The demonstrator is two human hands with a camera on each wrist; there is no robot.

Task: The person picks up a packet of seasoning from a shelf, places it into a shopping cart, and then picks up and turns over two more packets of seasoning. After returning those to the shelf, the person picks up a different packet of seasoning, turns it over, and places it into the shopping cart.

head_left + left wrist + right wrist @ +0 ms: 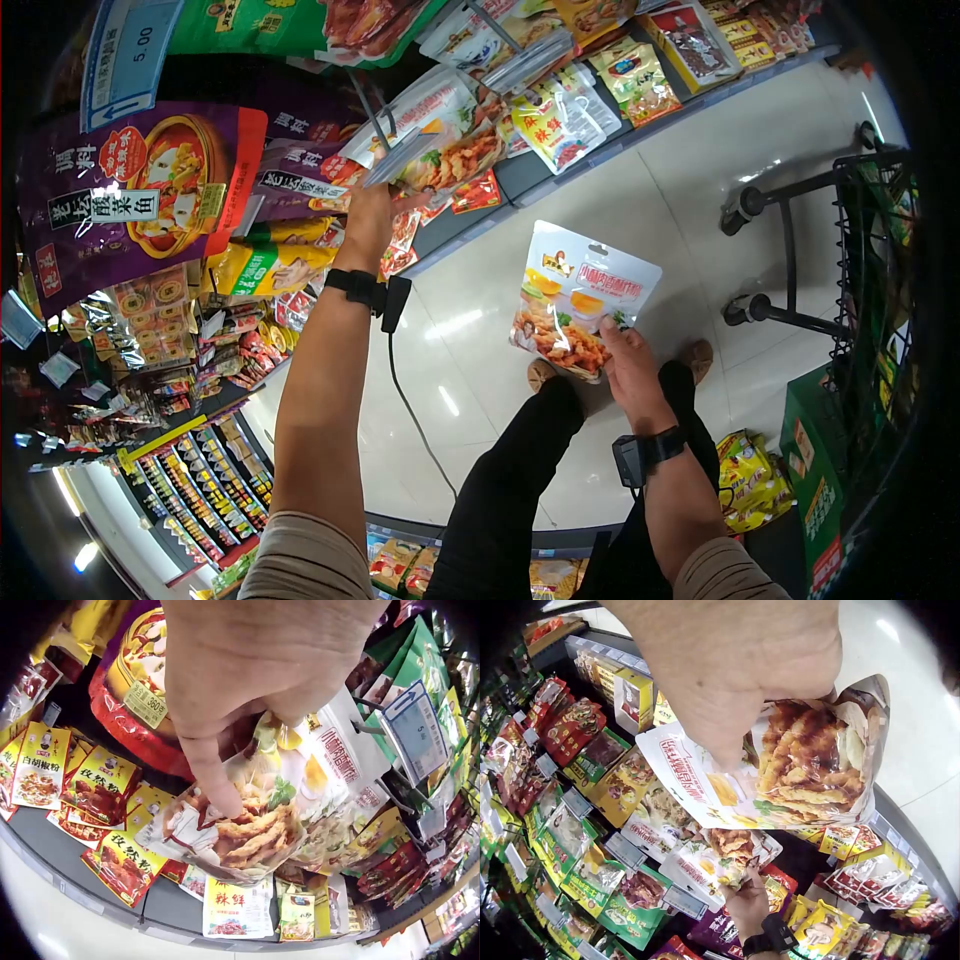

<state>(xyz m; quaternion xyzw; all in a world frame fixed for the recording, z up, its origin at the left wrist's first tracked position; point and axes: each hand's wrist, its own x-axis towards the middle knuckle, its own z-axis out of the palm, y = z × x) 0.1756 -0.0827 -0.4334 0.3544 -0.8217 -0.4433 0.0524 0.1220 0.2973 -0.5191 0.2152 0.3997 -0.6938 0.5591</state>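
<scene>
My right hand point(632, 368) pinches a white pouch of frying coating mix point(580, 300) by its lower corner, out over the floor. The pouch's front shows egg yolks and crispy fried pieces; my thumb lies on the front in the head view. At the shelf, my left hand point(372, 222) is at a matching pouch point(262, 832) that hangs on a metal hook. One finger lies nearly straight on its printed front in the left wrist view. The other fingers are mostly hidden by the hand. In the right wrist view this hand point(748, 906) is at the hanging pouch's edge.
A big purple seasoning bag point(150, 200) hangs left of my left arm, near a blue price tag point(130, 55). Small spice packets point(124, 859) lie along the shelf ledge. A black wheeled rack point(790, 310) stands at the right, with a green box point(815, 460) below it.
</scene>
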